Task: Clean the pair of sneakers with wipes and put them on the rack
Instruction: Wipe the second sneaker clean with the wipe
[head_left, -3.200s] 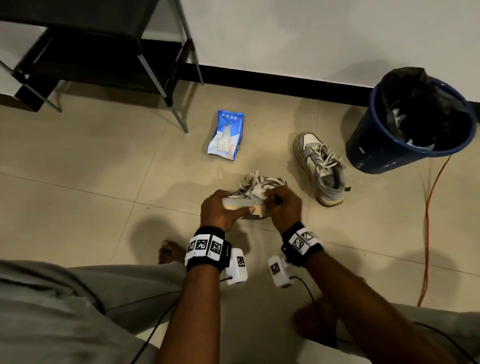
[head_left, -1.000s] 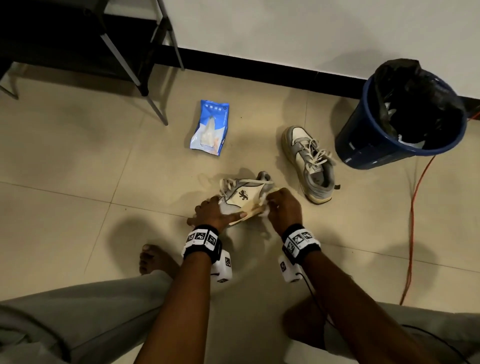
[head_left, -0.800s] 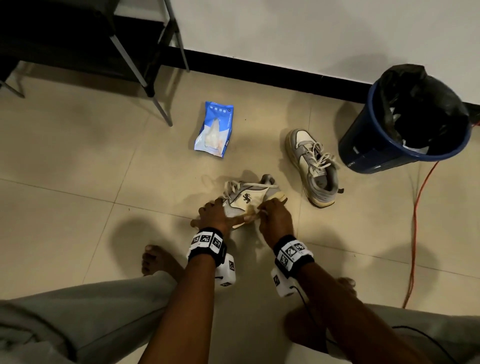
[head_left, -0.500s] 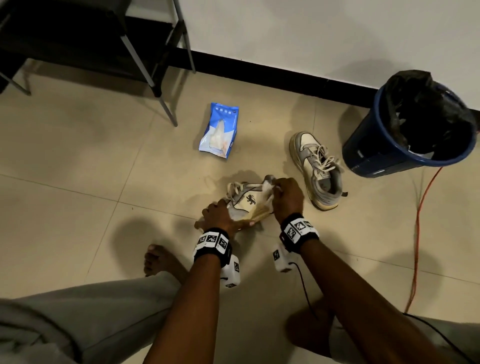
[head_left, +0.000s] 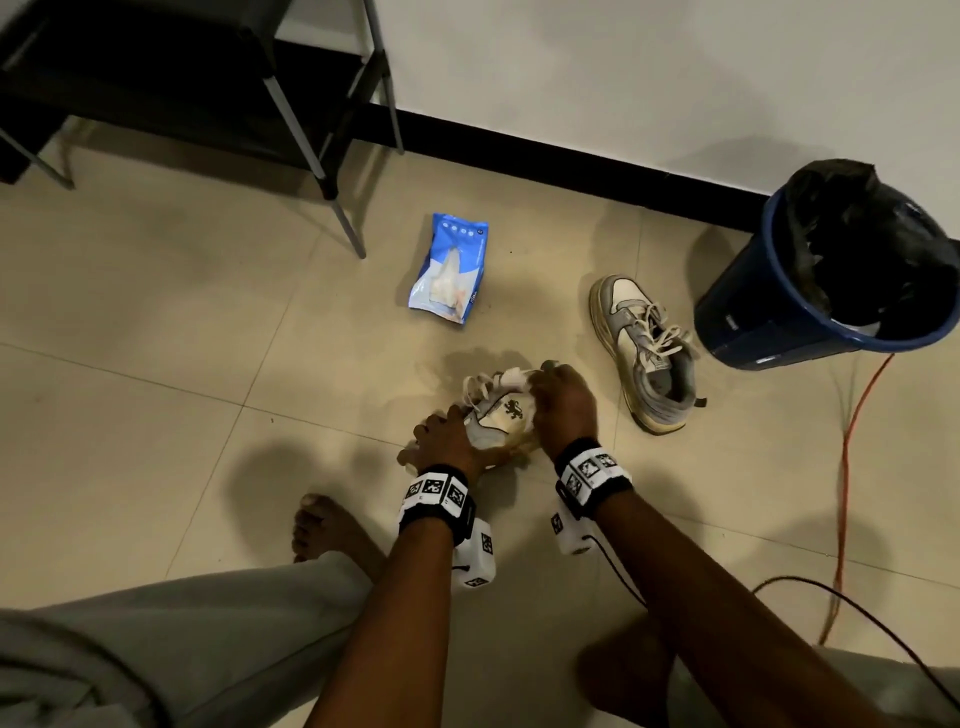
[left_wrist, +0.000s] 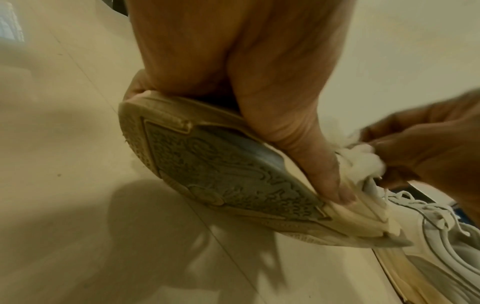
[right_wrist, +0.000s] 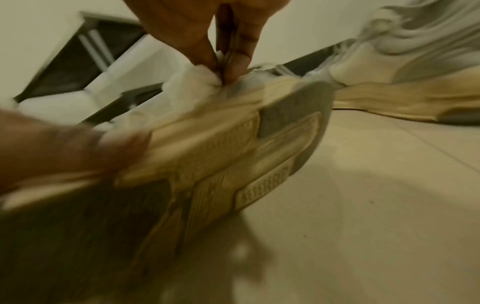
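The person crouches over the beige tiled floor (head_left: 156, 322). Their left hand (head_left: 447, 441) grips the heel end of a white-and-grey laced sneaker (head_left: 501, 415), tilted on its side clear of the tiles. The right hand (head_left: 563, 402) pinches a crumpled white wipe (right_wrist: 194, 82) against the upper near the laces. The wrist views show what the head view hides: the worn patterned sole (left_wrist: 228, 170) and the thumb along its edge. Just right lies the second white-and-grey sneaker (head_left: 647, 353), upright on the floor. Beyond, with bare floor around it, sits a blue wipes packet (head_left: 449, 275); farther off stand the black metal rack (head_left: 182, 83) and a blue bin with a black liner (head_left: 831, 270).
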